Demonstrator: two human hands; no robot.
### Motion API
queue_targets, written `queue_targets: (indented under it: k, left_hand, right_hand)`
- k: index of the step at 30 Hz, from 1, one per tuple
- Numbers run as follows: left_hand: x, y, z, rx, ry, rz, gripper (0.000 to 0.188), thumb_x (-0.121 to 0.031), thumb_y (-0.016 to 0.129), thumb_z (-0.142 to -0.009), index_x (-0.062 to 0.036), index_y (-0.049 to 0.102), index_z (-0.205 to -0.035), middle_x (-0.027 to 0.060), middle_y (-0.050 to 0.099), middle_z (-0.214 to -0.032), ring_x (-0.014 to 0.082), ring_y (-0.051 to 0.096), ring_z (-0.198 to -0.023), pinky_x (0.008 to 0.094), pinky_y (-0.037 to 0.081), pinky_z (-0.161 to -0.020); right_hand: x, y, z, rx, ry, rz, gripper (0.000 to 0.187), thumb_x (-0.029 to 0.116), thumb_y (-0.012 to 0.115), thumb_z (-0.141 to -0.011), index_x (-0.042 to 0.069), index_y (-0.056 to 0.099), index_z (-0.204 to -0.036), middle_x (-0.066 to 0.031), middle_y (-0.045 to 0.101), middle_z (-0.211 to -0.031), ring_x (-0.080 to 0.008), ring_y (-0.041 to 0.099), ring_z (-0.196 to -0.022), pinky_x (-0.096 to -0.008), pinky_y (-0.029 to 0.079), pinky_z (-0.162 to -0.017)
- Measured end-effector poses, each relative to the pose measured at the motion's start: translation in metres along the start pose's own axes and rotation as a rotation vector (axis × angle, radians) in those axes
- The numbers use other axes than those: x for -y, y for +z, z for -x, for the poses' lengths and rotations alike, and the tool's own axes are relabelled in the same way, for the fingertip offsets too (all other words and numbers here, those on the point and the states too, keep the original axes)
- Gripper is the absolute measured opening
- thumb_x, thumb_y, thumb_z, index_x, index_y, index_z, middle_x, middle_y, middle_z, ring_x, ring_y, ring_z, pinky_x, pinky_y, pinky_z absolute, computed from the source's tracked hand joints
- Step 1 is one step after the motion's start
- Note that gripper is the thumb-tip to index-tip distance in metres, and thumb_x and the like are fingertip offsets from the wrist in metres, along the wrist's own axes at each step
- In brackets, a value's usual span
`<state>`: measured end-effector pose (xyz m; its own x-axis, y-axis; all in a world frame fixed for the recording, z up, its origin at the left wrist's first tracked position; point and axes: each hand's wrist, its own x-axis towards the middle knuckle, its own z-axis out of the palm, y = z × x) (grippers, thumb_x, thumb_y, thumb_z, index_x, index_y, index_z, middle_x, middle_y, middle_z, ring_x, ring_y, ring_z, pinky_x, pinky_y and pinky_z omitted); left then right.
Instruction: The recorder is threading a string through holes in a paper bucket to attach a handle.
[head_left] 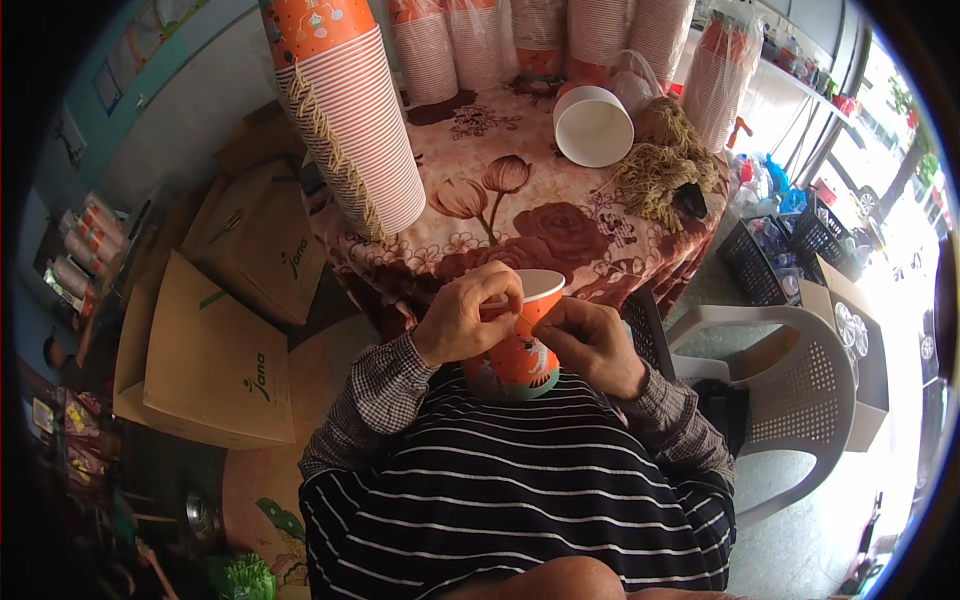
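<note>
An orange paper cup [522, 365] with a white rim and a green base stands in my lap against the striped cloth. My left hand [470, 312] is closed at its rim, with the fingertips bent over the edge. My right hand [592, 340] pinches close to the cup's right side, just below the rim. Something thin seems to run between the two hands' fingertips, too small to make out. On the table, a tall stack of the same cups [350, 130] leans at the left, with twine loops down its side. Another cup [594, 126] lies tipped over, its white inside showing.
A tangled bundle of twine [665, 165] lies on the flowered tablecloth [460, 235]. Wrapped cup stacks [480, 45] line the table's back. Cardboard boxes [215, 350] stand at the left. A grey plastic chair [790, 400] and dark crates [755, 260] are at the right.
</note>
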<state>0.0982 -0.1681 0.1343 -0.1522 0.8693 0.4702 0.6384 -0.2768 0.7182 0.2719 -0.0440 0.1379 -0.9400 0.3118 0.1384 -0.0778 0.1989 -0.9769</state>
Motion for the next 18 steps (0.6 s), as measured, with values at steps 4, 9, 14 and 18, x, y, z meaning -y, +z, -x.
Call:
queue_targets:
  k: [4,9,14,18]
  left_hand:
    - [0.000,0.001,0.004,0.006,-0.042,-0.051,0.014,-0.001,0.062,-0.076,-0.0030,0.055,-0.087,0.0068,0.060,-0.086,0.0211,0.064,-0.081,0.0297,0.054,-0.071]
    - [-0.005,0.004,0.005,-0.033,-0.006,-0.191,0.010,-0.006,0.062,-0.078,-0.0069,0.057,-0.087,0.0057,0.064,-0.081,0.0224,0.065,-0.079,0.0338,0.050,-0.076]
    - [-0.014,0.014,0.009,-0.229,0.118,-0.373,0.013,-0.012,0.065,-0.082,-0.0091,0.063,-0.094,0.0044,0.066,-0.083,0.0233,0.064,-0.083,0.0394,0.038,-0.092]
    - [0.003,0.015,0.017,-0.272,0.136,-0.399,0.012,-0.015,0.066,-0.083,-0.0086,0.065,-0.093,0.0057,0.065,-0.087,0.0239,0.062,-0.087,0.0384,0.037,-0.092]
  right_hand:
    - [0.010,0.000,0.004,0.021,0.009,0.032,0.011,0.010,0.062,-0.090,0.000,0.063,-0.086,0.0020,0.055,-0.067,-0.0033,0.048,-0.061,-0.0216,0.040,-0.053]
    - [0.002,-0.001,0.004,0.103,-0.011,0.005,0.010,0.009,0.061,-0.091,-0.001,0.062,-0.093,0.0017,0.056,-0.069,-0.0032,0.049,-0.061,-0.0209,0.040,-0.053]
    - [0.015,-0.009,0.008,0.216,0.001,-0.009,0.012,0.009,0.060,-0.092,0.000,0.062,-0.100,0.0003,0.060,-0.073,-0.0038,0.052,-0.062,-0.0205,0.043,-0.055]
    - [0.025,-0.025,0.011,0.286,-0.123,0.080,0.015,0.005,0.064,-0.088,0.003,0.064,-0.103,-0.0034,0.063,-0.083,-0.0084,0.058,-0.071,-0.0233,0.047,-0.063]
